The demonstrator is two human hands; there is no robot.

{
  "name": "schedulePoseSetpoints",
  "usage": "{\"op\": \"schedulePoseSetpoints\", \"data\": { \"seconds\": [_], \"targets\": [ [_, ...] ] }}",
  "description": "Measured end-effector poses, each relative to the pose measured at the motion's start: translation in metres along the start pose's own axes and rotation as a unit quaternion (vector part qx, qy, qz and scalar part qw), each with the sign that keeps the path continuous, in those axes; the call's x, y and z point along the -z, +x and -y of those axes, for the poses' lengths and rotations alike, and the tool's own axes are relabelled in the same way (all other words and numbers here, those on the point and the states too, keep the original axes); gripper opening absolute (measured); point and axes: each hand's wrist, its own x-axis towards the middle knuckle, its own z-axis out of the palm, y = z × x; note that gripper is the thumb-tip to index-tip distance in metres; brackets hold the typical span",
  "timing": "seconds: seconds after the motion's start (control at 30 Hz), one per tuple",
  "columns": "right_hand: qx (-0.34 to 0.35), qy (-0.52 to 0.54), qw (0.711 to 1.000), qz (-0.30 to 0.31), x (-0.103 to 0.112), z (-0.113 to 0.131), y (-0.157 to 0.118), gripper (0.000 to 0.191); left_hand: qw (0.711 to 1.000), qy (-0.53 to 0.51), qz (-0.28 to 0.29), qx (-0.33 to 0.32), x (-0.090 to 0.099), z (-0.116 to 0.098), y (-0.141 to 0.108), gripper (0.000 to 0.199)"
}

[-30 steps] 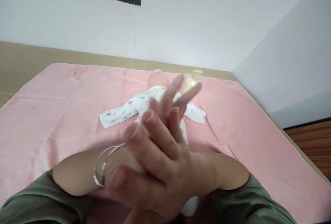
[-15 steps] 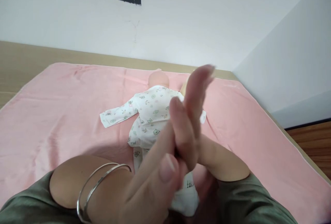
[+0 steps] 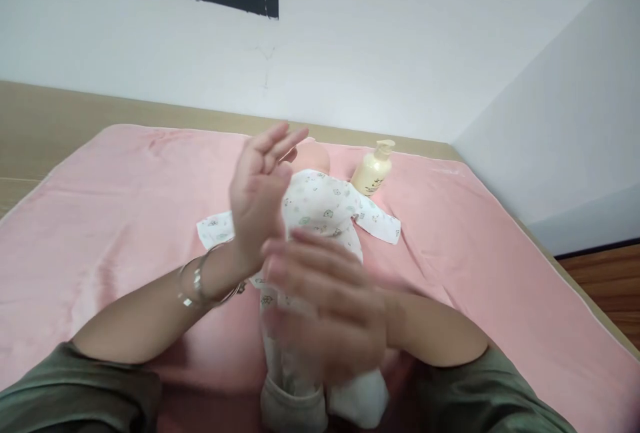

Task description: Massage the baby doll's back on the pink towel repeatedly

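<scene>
While right hand [image 3: 327,306] partly hides outfit [image 3: 320,198] | bottle [image 3: 374,172] (pale yellow) near sleeve [image 3: 379,220]

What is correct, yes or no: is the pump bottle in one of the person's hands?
No, the bottle is on the pink blanket, apart from the left hand and the right hand.

Dark green sleeves [image 3: 83,386], silvery bangles [image 3: 197,280] (thin, shiny)
</scene>
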Motion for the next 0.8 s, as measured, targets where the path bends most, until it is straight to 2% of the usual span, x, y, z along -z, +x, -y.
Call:
{"op": "schedulePoseSetpoints", "data": {
  "seconds": [0.03, 0.07, 0.1, 0.13, 0.17, 0.23, 0.3, 0.4, 0.53, 0.63, 0.73, 0.8],
  "targets": [
    [0.003, 0.019, 0.999, -0.040, -0.004, -0.014, 0.002, 0.032, 0.998, 0.052, -0.014, -0.013, 0.002, 0.023, 0.001, 0.037],
    [-0.033, 0.029, 0.995, -0.085, -0.009, -0.029, 0.002, 0.037, 0.993, 0.112, -0.026, -0.018, 0.004, 0.045, 0.001, 0.039],
    [-0.094, 0.024, 0.987, -0.128, -0.017, -0.044, 0.001, 0.038, 0.982, 0.185, -0.025, 0.001, 0.006, 0.065, 0.000, 0.038],
    [-0.155, 0.009, 0.977, -0.144, -0.025, -0.059, -0.001, 0.038, 0.967, 0.252, -0.024, 0.023, 0.007, 0.082, -0.002, 0.038],
    [-0.205, -0.010, 0.970, -0.126, -0.033, -0.072, -0.004, 0.038, 0.953, 0.300, -0.023, 0.036, 0.008, 0.095, -0.004, 0.037],
    [-0.249, -0.027, 0.966, -0.064, -0.047, -0.095, -0.011, 0.041, 0.931, 0.361, -0.009, 0.052, 0.010, 0.111, -0.009, 0.034],
    [-0.245, -0.012, 0.969, 0.014, -0.054, -0.109, -0.015, 0.046, 0.921, 0.384, 0.007, 0.059, 0.011, 0.115, -0.012, 0.028],
    [-0.234, 0.011, 0.966, 0.111, -0.052, -0.123, -0.012, 0.053, 0.914, 0.398, 0.040, 0.072, 0.011, 0.113, -0.013, 0.023],
    [-0.293, -0.010, 0.930, 0.220, -0.036, -0.142, -0.003, 0.055, 0.902, 0.421, 0.043, 0.084, 0.011, 0.113, -0.015, 0.032],
    [-0.348, -0.042, 0.903, 0.246, -0.027, -0.145, -0.001, 0.066, 0.896, 0.433, 0.053, 0.081, 0.012, 0.116, -0.017, 0.037],
    [-0.395, -0.121, 0.881, 0.230, -0.028, -0.122, -0.003, 0.067, 0.897, 0.431, 0.055, 0.084, 0.012, 0.114, -0.017, 0.035],
    [-0.364, -0.154, 0.893, 0.216, -0.033, -0.101, -0.004, 0.060, 0.901, 0.421, 0.059, 0.091, 0.012, 0.111, -0.016, 0.031]
  ]
}}
